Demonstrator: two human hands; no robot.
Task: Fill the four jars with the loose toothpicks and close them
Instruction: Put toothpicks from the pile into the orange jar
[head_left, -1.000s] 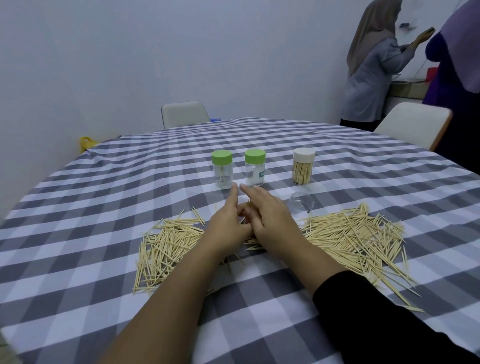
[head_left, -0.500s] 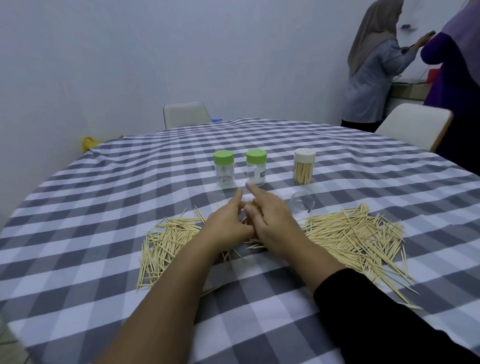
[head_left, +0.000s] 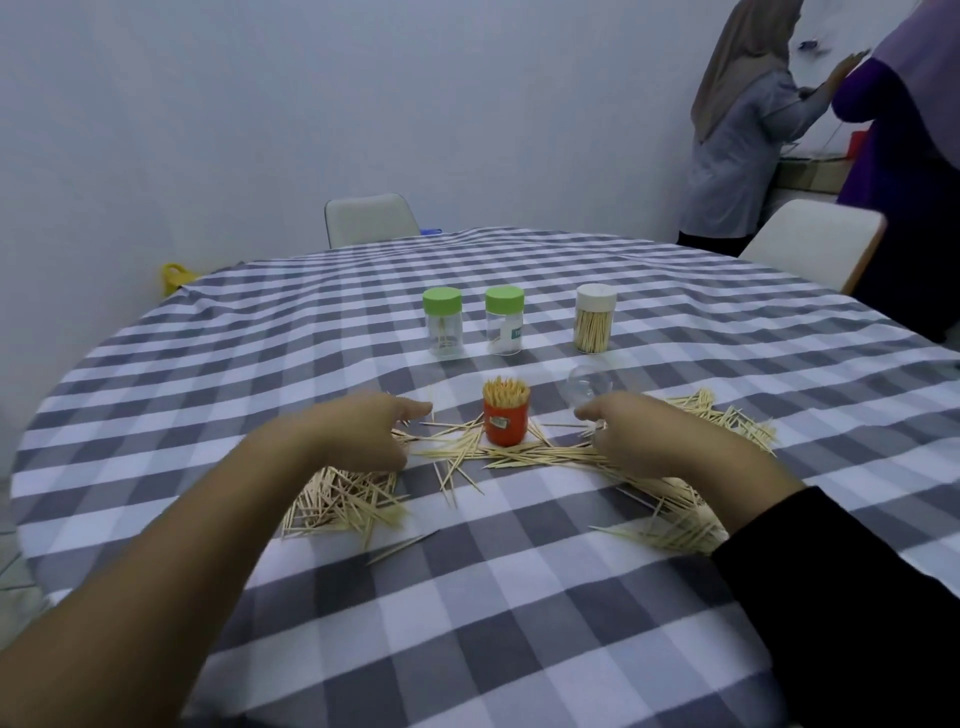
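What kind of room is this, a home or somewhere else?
Hard to say: perhaps a shared room or pantry. A round table under a checked tablecloth, white chairs, bare walls, and two people at a counter behind.

Both hands, left hand (head_left: 363, 431) and right hand (head_left: 639, 436), have parted, uncovering an upright orange jar (head_left: 505, 420) packed with toothpicks.

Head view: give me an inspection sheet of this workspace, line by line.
Surface: round table under a grey and white checked cloth.
Job's things: orange jar upright, uncapped, packed with toothpicks; two green-lidded jars closed, nearly empty; white-lidded jar closed and full; clear lid lying beside the orange jar.
Clutter: loose toothpicks in heaps left, right and around the orange jar.
Grippers: left hand and right hand either side of the orange jar, holding nothing.
Cables: nothing seen.
Surroundings: two white chairs, two people standing at back right.
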